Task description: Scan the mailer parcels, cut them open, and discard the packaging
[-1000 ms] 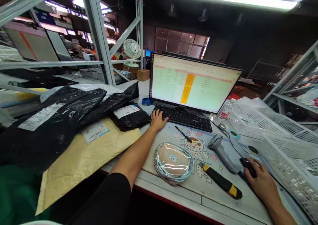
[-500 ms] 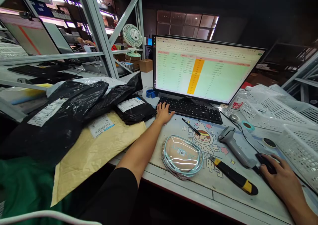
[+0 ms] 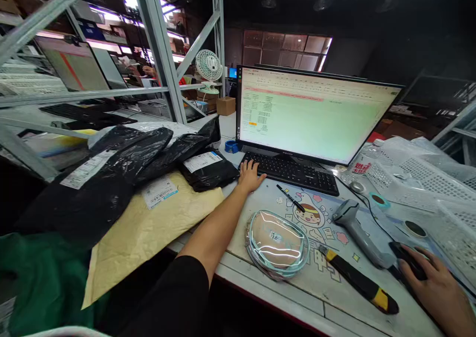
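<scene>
Left hand (image 3: 250, 178) on the keyboard (image 3: 305, 173), right hand (image 3: 435, 282) on the mouse (image 3: 409, 261).
The left hand lies loosely spread over the keyboard's left end, gripping nothing; the right is half curled, its thumb and fingers holding the mouse toward the desk's (image 3: 267, 294) right side. The keyboard sits before the monitor (image 3: 312, 113), well back from the near edge. A clear pouch (image 3: 277, 242) lies by that edge, the yellow-and-black cutter (image 3: 359, 280) to its right, with a grey scanner (image 3: 362, 235) between cutter and mouse cable.
</scene>
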A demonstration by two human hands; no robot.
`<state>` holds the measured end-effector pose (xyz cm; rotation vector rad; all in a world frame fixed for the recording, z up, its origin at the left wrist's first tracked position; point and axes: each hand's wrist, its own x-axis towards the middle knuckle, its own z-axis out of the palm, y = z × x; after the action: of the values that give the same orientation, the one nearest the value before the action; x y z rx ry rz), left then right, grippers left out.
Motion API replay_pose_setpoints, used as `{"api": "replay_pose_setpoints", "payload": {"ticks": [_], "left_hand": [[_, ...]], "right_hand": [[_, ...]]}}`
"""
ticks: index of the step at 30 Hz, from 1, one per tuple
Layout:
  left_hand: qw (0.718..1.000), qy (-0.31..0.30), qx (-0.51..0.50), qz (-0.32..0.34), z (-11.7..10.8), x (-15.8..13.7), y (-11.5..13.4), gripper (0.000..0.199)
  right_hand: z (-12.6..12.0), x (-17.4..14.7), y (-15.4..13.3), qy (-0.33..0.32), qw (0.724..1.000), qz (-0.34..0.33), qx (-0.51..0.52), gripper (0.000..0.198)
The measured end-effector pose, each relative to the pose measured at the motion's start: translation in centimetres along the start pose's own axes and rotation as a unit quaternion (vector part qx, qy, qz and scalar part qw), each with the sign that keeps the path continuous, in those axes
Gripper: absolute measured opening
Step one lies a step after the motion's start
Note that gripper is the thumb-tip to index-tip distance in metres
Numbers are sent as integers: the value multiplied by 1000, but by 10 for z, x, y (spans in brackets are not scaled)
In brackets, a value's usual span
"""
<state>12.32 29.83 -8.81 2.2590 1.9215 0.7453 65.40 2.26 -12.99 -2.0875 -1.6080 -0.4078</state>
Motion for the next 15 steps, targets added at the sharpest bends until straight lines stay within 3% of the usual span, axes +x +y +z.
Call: {"api": "replay_pose_setpoints", "payload": {"ticks": [15], "left_hand": [[1000,-5,-3,-3,0,0,0,72]], "right_hand": [[-9,3,-12,-37,999,37,1,78]]}}
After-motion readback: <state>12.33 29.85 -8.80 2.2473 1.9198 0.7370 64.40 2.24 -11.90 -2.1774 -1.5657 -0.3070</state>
